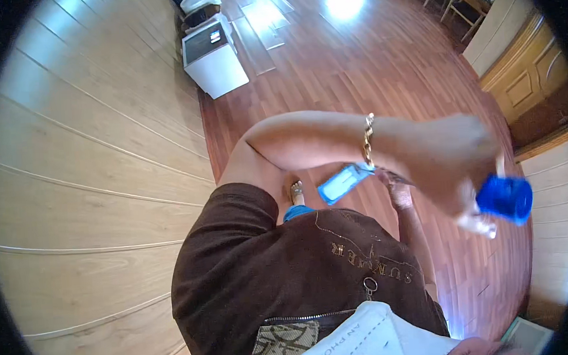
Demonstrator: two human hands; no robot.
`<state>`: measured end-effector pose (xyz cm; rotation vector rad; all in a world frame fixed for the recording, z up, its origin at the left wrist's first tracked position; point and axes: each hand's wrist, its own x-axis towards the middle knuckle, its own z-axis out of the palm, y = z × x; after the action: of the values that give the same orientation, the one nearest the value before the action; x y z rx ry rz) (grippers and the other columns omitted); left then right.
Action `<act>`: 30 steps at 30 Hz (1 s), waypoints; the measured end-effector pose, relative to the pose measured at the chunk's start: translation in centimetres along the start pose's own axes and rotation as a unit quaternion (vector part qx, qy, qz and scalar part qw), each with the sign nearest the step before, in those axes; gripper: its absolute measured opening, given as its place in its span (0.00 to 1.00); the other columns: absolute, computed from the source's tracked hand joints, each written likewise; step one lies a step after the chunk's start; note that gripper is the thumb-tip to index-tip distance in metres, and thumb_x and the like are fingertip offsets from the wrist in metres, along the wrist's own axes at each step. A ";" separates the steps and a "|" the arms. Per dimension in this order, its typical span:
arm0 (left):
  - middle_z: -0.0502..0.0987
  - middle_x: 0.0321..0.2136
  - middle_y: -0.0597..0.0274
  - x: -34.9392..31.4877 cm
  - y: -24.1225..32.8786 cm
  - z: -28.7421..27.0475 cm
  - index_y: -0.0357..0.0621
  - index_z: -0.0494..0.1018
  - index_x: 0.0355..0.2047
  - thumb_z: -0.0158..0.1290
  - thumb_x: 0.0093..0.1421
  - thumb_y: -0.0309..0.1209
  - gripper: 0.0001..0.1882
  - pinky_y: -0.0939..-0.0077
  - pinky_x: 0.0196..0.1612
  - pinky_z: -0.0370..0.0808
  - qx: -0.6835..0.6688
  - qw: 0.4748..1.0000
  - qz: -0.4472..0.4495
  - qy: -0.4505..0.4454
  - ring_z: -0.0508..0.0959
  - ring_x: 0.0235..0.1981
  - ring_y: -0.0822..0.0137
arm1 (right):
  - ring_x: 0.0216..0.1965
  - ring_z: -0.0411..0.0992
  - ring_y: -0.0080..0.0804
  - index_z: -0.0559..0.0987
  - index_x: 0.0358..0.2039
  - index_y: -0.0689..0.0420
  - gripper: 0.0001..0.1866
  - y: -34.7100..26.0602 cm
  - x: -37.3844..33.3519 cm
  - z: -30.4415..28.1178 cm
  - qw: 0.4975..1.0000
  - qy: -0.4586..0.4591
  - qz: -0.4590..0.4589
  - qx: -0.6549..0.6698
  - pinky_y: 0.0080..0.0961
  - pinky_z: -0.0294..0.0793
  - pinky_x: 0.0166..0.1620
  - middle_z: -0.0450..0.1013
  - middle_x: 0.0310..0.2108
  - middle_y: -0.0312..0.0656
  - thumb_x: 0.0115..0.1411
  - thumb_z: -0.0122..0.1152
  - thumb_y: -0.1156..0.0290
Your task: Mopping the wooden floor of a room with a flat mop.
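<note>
My left arm, with a gold chain bracelet (368, 140) at the wrist, reaches across my body to the right. My left hand (462, 170) is slightly blurred and closed round a short, shiny blue cylinder (505, 199), which sticks out past the fingers. Lower and nearer my body, my right hand (399, 193) is partly hidden behind the left forearm. Beside its fingers is a blue, oblong, bottle-like thing (344, 183) with a pale panel. It slants down to the left, its upper end under the left wrist, and appears to be held by the right hand.
A pale panelled wall (96, 189) runs along the left. Farther off on the wood floor (330, 77) stands a white cabinet (215, 64) with a dark top. A wooden door (532, 84) is at the right, and wooden chairs (465, 10) are at the far right.
</note>
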<state>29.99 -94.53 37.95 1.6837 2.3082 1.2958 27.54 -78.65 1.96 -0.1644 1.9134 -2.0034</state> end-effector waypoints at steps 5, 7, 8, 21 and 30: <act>0.75 0.16 0.54 0.9 -3.1 3.6 0.47 0.76 0.18 0.61 0.45 0.50 0.19 0.55 0.26 0.72 0.028 0.997 0.066 -0.018 0.77 0.22 0.49 | 0.52 0.68 0.42 0.71 0.52 0.57 0.33 -12.1 -4.7 -0.1 0.965 -0.021 -0.262 -0.014 0.39 0.68 0.54 0.69 0.50 0.48 0.55 0.63 0.45; 0.76 0.18 0.55 -1.0 -6.7 7.5 0.50 0.77 0.21 0.61 0.46 0.48 0.16 0.55 0.26 0.72 -0.002 0.999 0.038 -0.011 0.78 0.23 0.50 | 0.53 0.67 0.45 0.69 0.55 0.56 0.37 -15.5 -9.7 -2.6 0.940 -0.041 -0.337 -0.025 0.43 0.67 0.55 0.68 0.53 0.50 0.54 0.62 0.42; 0.76 0.19 0.56 -1.0 -8.7 8.9 0.51 0.77 0.22 0.61 0.47 0.48 0.15 0.56 0.27 0.73 -0.038 0.999 0.014 -0.025 0.78 0.24 0.50 | 0.54 0.67 0.47 0.68 0.56 0.56 0.39 -17.8 -10.6 -4.5 0.925 -0.021 -0.377 -0.034 0.44 0.66 0.55 0.67 0.54 0.51 0.54 0.62 0.41; 0.75 0.24 0.59 -11.5 -28.9 19.3 0.47 0.73 0.27 0.62 0.50 0.46 0.17 0.62 0.32 0.71 -0.111 0.963 -0.216 -0.120 0.77 0.28 0.54 | 0.25 0.67 0.34 0.72 0.39 0.46 0.22 -24.4 -18.5 -1.4 0.829 0.212 -0.475 -0.204 0.40 0.64 0.35 0.69 0.22 0.37 0.60 0.50 0.40; 0.76 0.24 0.57 -15.9 -27.0 19.9 0.47 0.69 0.27 0.54 0.54 0.35 0.07 0.56 0.32 0.72 0.066 0.955 -0.288 0.025 0.78 0.30 0.52 | 0.31 0.76 0.36 0.68 0.42 0.49 0.16 -27.5 -15.3 -1.9 0.846 -0.050 -0.452 -0.279 0.35 0.77 0.33 0.76 0.29 0.38 0.63 0.54 0.52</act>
<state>24.36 -97.27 1.35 0.8761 2.6658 1.0810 36.12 -71.32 31.41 -1.5365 2.5620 -1.7067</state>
